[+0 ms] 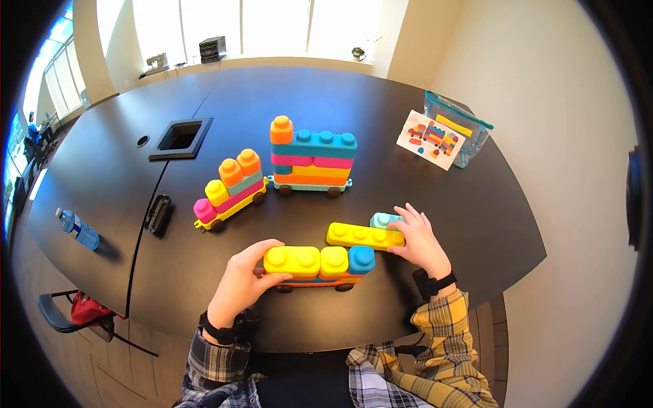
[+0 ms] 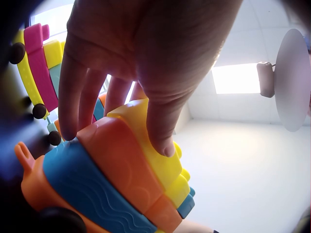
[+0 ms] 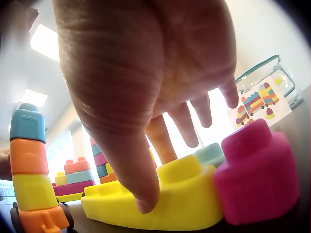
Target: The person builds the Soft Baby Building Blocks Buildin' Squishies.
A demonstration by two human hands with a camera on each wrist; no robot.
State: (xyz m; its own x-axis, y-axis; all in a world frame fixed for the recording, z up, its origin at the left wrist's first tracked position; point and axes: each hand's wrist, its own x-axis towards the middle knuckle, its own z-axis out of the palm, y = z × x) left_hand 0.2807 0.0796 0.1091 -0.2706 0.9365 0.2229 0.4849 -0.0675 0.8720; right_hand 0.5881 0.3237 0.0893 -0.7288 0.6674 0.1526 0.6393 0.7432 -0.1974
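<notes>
My left hand (image 1: 238,275) grips the left end of a toy train wagon (image 2: 129,160) stacked with blocks, its thumb on the yellow top block (image 1: 292,260) and its fingers round the far side. That wagon stands on dark wheels, with orange and blue layers below and a blue block (image 1: 361,258) at its right end. Behind it, my right hand (image 1: 423,245) pinches a long yellow block (image 1: 360,235) near its right end. A light teal block (image 1: 382,220) lies just beyond. In the right wrist view a pink block (image 3: 255,177) sits beside the yellow one.
A small train car (image 1: 235,194) and a taller stacked wagon (image 1: 313,170) stand coupled farther back. A picture card (image 1: 431,141) leans on a clear bag (image 1: 479,136) at the right. A water bottle (image 1: 80,231) lies at the left, near a square table opening (image 1: 163,148).
</notes>
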